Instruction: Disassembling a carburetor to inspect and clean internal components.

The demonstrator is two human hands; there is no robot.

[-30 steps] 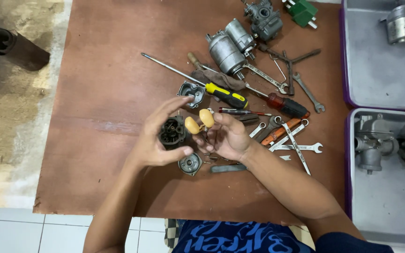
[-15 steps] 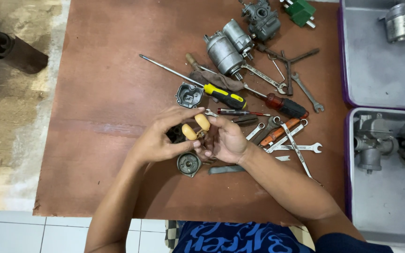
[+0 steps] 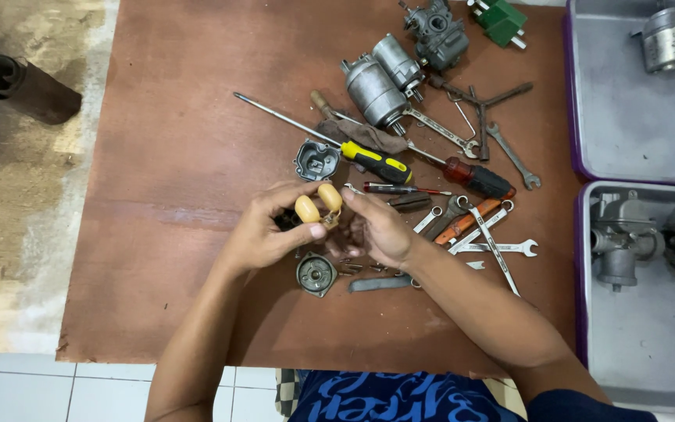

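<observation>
Hands (image 3: 275, 230) around twin tan floats (image 3: 318, 205)

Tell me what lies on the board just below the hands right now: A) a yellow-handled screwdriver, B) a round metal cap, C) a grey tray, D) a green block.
B: a round metal cap lies on the brown board just under the left hand and right hand, which hold a tan twin float.

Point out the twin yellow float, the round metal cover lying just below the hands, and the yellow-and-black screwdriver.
twin yellow float (image 3: 307, 209), head view, left bulb.
round metal cover (image 3: 316, 274), head view, its centre.
yellow-and-black screwdriver (image 3: 376, 162), head view, middle of the handle.
</observation>
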